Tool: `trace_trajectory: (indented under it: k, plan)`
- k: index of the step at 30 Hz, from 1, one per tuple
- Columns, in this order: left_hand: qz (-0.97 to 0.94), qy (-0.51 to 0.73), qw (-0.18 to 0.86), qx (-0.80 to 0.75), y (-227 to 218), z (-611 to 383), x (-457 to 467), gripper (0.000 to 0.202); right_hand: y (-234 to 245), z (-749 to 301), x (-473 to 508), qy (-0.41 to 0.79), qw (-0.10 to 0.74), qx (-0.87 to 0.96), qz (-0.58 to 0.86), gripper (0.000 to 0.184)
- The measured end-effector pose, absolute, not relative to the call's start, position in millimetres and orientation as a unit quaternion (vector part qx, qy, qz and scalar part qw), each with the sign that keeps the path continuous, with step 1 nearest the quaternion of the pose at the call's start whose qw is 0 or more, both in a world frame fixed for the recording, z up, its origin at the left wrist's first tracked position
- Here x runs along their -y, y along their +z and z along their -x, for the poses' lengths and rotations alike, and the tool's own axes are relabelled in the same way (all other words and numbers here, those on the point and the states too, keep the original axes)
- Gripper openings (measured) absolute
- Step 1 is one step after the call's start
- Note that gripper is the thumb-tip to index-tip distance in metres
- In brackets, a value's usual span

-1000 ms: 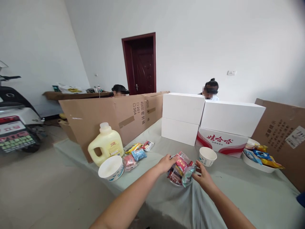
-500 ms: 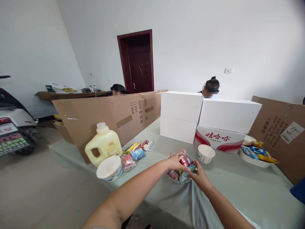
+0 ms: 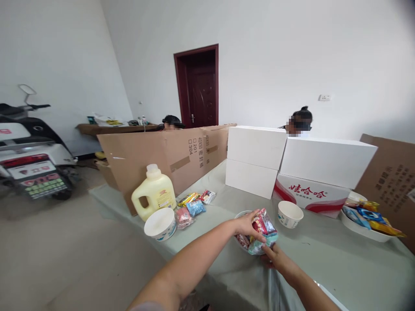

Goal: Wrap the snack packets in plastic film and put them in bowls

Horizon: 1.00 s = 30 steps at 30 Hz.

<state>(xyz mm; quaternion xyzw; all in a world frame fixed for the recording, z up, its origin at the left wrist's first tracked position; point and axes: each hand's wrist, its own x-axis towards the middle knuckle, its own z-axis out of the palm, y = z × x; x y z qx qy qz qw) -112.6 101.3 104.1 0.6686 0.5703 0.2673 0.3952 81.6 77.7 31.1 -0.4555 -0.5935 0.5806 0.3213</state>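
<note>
A heap of small snack packets [image 3: 264,229], red, pink and teal, fills a white bowl [image 3: 241,214] on the table near its front edge. My left hand [image 3: 248,224] lies over the left side of the heap with its fingers curled on the packets. My right hand [image 3: 272,255] is under the heap's near right side and grips the packets from below. An empty white paper cup [image 3: 289,213] stands just right of the bowl.
A grey-green cloth covers the table [image 3: 340,263]. To the left are a white paper bowl [image 3: 160,223], a yellow jug [image 3: 154,192] and loose packets [image 3: 194,205]. White boxes [image 3: 292,166] and cardboard screens [image 3: 155,155] stand behind; two people sit beyond them. Another snack bowl [image 3: 368,224] sits right, a scooter [image 3: 32,160] far left.
Both hands have closed in on the packet heap: the left moved onto its top left, the right slid beneath its near side. The camera view shifted a little to the left.
</note>
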Motion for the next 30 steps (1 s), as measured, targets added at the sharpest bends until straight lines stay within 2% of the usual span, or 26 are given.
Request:
trace_trajectory:
  k: [3, 9, 13, 15, 19, 25, 30]
  plan:
    - [-0.622, 0.352, 0.439, -0.545, 94, 110, -101, 0.104, 39, -88, -74, 0.616, 0.28, 0.595, 0.435, 0.072]
    - [-0.505, 0.525, 0.565, -0.387, 84, 106, -88, 0.083, 56, -92, -73, 0.661, 0.387, 0.507, 0.395, 0.091]
    - [-0.457, 0.594, 0.594, -0.293, 93, 113, -77, 0.075, 67, -88, -81, 0.635, 0.382, 0.505, 0.442, 0.097]
    - [-0.454, 0.61, 0.568, -0.314, 97, 125, -73, 0.075, 68, -87, -86, 0.623, 0.383, 0.495, 0.469, 0.096]
    - [-0.437, 0.616, 0.463, -0.465, 102, 172, -66, 0.075, 62, -92, -97, 0.637, 0.39, 0.446, 0.493, 0.095]
    - [-0.405, 0.603, 0.332, -0.601, 94, 253, -60, 0.068, 50, -96, -102, 0.668, 0.424, 0.402, 0.461, 0.092]
    - [-0.397, 0.538, 0.222, -0.71, 68, 265, -60, 0.09, 43, -92, -103, 0.68, 0.433, 0.395, 0.44, 0.091]
